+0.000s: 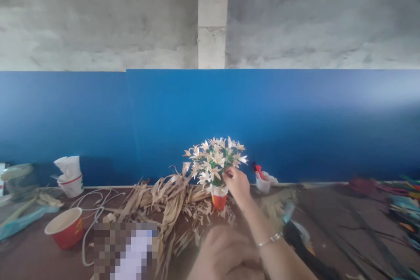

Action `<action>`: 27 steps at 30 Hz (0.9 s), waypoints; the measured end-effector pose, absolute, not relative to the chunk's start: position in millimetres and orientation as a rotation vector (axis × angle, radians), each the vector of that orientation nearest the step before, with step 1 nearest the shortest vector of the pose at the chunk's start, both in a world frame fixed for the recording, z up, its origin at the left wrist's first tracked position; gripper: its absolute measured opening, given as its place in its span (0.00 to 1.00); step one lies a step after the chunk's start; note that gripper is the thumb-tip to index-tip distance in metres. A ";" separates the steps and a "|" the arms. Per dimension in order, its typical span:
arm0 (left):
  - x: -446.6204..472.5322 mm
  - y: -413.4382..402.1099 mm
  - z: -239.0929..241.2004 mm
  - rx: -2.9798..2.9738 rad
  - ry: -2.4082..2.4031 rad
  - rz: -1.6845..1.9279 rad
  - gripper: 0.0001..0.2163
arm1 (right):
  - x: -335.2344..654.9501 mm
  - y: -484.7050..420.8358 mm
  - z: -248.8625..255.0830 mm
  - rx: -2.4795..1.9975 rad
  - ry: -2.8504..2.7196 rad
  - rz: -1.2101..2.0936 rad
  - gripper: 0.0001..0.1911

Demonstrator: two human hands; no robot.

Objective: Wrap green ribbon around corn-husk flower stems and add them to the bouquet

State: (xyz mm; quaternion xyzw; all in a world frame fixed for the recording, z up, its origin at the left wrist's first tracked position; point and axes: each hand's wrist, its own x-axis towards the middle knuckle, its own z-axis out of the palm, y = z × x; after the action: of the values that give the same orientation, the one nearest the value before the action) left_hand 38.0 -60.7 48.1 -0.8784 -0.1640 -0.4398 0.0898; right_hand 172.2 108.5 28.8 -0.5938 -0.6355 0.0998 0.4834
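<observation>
A bunch of cream flowers (pixel 216 159) with pointed petals and green stems stands in a small red-orange cup (pixel 219 201) with white at its rim. My right hand (pixel 238 182), with a bracelet at the wrist, reaches into the right side of the bunch. Its thumb and forefinger are pinched together among the lower blooms, and what they hold is hidden. Nearer to me, my left hand (pixel 226 251) is smeared by motion in front of the cup. Its fingers cannot be made out. Dry husks (pixel 173 197) lie heaped left of the cup.
To the left are a red paper tub (pixel 67 229), a white cup (pixel 71 183) and a white cable (pixel 98 210). Right of the flowers stands a small container (pixel 263 183) with a red-handled tool. Coloured strands (pixel 407 210) lie far right. A blue panel (pixel 197 118) rises behind.
</observation>
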 end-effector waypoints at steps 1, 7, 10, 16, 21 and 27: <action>38.0 -60.6 48.6 -2.610 -0.490 -1.322 0.09 | 170.8 108.0 23.5 -1.473 -1.551 0.242 0.07; 36.3 -59.8 46.8 -2.642 -0.504 -1.292 0.09 | 168.7 108.4 19.3 -1.534 -1.533 0.249 0.09; 35.9 -59.9 45.0 -2.684 -0.514 -1.257 0.08 | 170.0 111.4 19.5 -1.529 -1.528 0.299 0.10; 43.5 -63.1 33.7 -2.692 -0.657 -1.400 0.13 | 176.3 120.5 8.5 -1.468 -1.516 0.485 0.10; 40.3 -65.3 38.0 -2.720 -0.724 -1.420 0.14 | 179.9 114.1 8.4 -1.416 -1.486 0.609 0.12; 34.3 -58.7 29.4 -2.831 -0.673 -1.098 0.09 | 182.3 100.4 8.7 -1.387 -1.477 0.658 0.09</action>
State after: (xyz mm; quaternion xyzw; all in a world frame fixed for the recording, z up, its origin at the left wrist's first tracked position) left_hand 34.3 -58.7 29.4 -0.9101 -0.2163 -0.3531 0.0155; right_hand 182.3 100.4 8.7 -0.5696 -0.6066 0.2701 0.4844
